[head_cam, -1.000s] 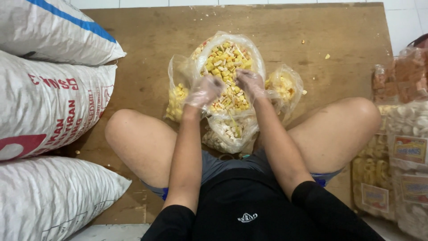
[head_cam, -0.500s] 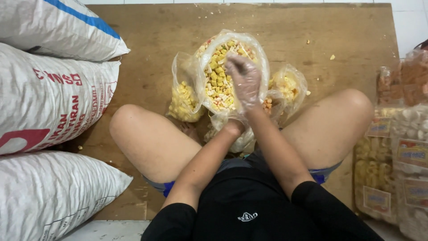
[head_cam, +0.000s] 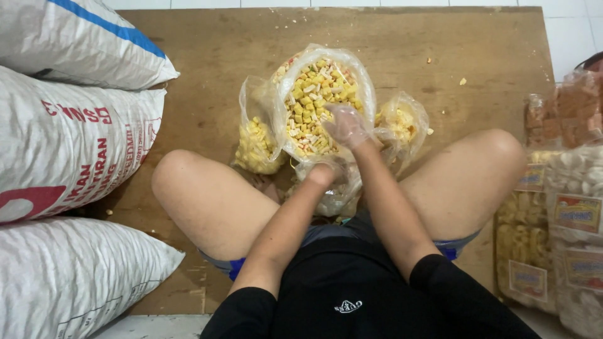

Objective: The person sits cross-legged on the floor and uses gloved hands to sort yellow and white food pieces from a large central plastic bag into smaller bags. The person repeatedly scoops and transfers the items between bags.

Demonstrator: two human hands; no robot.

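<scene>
Since a moment earlier, the gloved right hand (head_cam: 344,125) had reached into the big snack bag (head_cam: 320,103), fingers spread over the yellow pieces; the left hand (head_cam: 321,174) gripped below it. Two small bags (head_cam: 256,143) beside it looked filled.

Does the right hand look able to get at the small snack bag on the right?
Probably yes. The right hand sits in the big open bag, and the small bag lies right beside it with nothing between them.

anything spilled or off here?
Yes, a few loose snack crumbs lie scattered on the wooden board, apart from the big open bag of snacks that the gloved right hand reaches into. Nothing else stands out.
</scene>
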